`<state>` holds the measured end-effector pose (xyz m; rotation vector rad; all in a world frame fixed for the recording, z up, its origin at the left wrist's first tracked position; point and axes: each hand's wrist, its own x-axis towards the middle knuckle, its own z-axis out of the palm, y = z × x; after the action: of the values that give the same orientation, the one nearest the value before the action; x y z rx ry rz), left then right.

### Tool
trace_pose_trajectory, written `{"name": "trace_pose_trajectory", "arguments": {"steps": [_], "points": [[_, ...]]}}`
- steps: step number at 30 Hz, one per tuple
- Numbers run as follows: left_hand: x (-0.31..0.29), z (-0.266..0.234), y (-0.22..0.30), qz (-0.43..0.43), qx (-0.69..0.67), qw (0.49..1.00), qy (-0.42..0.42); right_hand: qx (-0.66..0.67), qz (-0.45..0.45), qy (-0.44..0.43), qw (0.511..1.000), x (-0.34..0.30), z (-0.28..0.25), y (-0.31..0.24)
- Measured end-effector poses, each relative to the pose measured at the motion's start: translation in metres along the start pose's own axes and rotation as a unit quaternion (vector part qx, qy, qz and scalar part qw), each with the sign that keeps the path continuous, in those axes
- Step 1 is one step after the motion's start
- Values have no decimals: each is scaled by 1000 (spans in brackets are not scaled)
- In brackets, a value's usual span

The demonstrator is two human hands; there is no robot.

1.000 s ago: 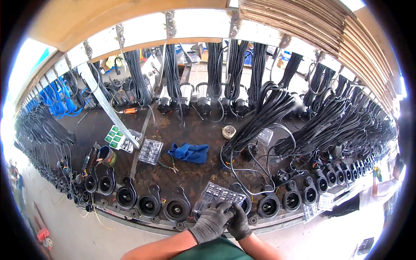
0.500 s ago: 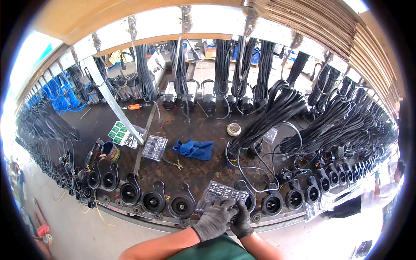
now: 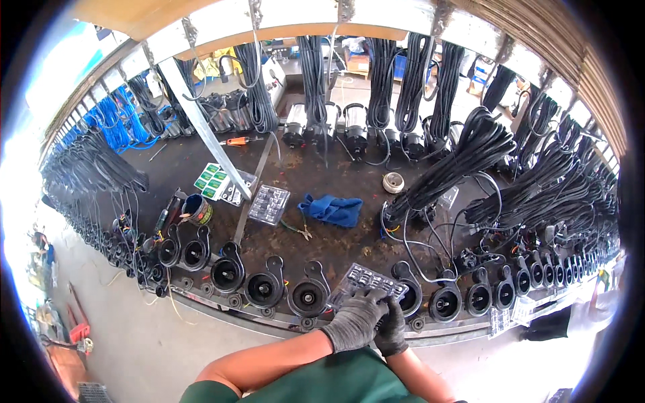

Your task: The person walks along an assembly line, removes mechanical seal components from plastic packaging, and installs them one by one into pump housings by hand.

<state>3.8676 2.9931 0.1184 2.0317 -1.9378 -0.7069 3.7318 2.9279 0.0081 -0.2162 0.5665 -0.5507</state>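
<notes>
My left hand (image 3: 357, 319), in a grey glove, lies over the near side of a clear plastic blister tray (image 3: 376, 279) with small metallic parts in its pockets. Its fingers are bent and closed toward the other hand. Right beside it, my right hand (image 3: 392, 329), gloved alike, has its fingers curled inward at the tray's near right side. The fingertips of both hands meet, and whatever is between them is hidden. The tray is tilted at the bench's front edge, between a round black housing (image 3: 310, 297) and another black housing (image 3: 408, 295) partly behind it.
Black housings line the dark bench's (image 3: 349, 245) front edge. Farther back are a blue cloth (image 3: 330, 210), pliers (image 3: 299, 230), a second parts tray (image 3: 269, 205), a tin (image 3: 197, 209) and a tape roll (image 3: 393, 182). A slanting metal bar (image 3: 205, 131) and hanging black cable bundles (image 3: 381, 84) stand over the bench.
The whole view has shifted, so the bench things appear farther right and slightly higher. Both hands stay together at the tray, with only small finger movement visible.
</notes>
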Motion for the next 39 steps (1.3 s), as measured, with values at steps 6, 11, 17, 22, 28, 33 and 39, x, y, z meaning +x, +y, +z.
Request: {"name": "trace_pose_trajectory", "arguments": {"steps": [6,11,17,22,28,33,39], "points": [[-4,-2,0,8,-10,1000,8,32,16,-27,999,-1,-1,5],[-9,-6,2,21,-28,999,21,55,25,-22,998,-1,-7,10],[-3,-2,1,56,2,997,52,18,11,-68,997,-12,23,-3],[-10,6,-2,78,-60,985,145,1,-19,-40,999,-14,37,-3],[-10,13,-2,68,-123,976,163,-224,-146,-10,964,-2,0,11],[-13,10,0,69,-115,971,199,-59,-104,-16,993,-14,14,15],[-14,8,1,97,-98,975,174,-648,-399,-59,646,-21,11,-2]]}}
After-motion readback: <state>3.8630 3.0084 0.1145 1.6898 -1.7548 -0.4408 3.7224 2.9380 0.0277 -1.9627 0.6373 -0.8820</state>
